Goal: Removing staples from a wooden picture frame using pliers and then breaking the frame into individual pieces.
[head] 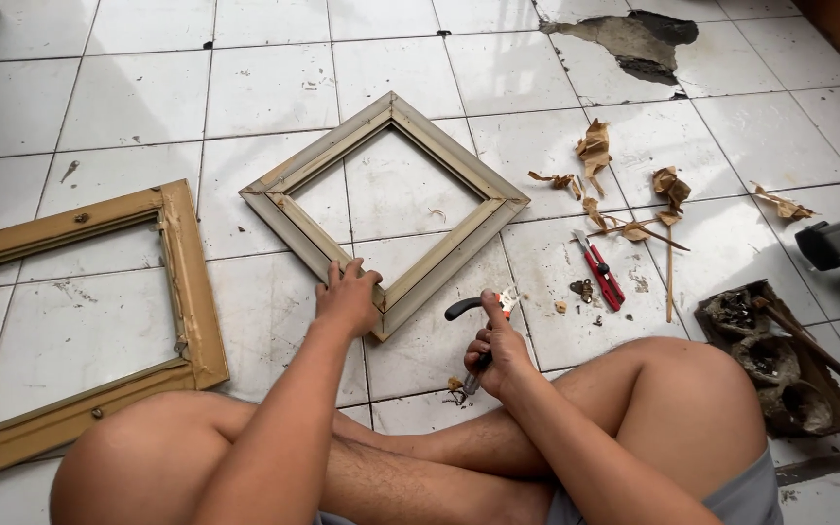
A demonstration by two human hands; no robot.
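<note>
The left hand (347, 295) closes its grip on the near corner of the grey square frame (386, 209), which lies flat on the tiled floor (128, 97). Just right of that corner, the right hand (500, 357) grips black-handled pliers (473, 321). A red utility knife (600, 274) lies further right of the frame; a brown frame (187, 282) lies to its left.

My left hand (347, 295) grips the near corner of the pale square frame (386, 209) on the tiled floor (138, 97), my right hand (500, 355) holding pliers (475, 326), red utility knife (599, 270) right.
</note>
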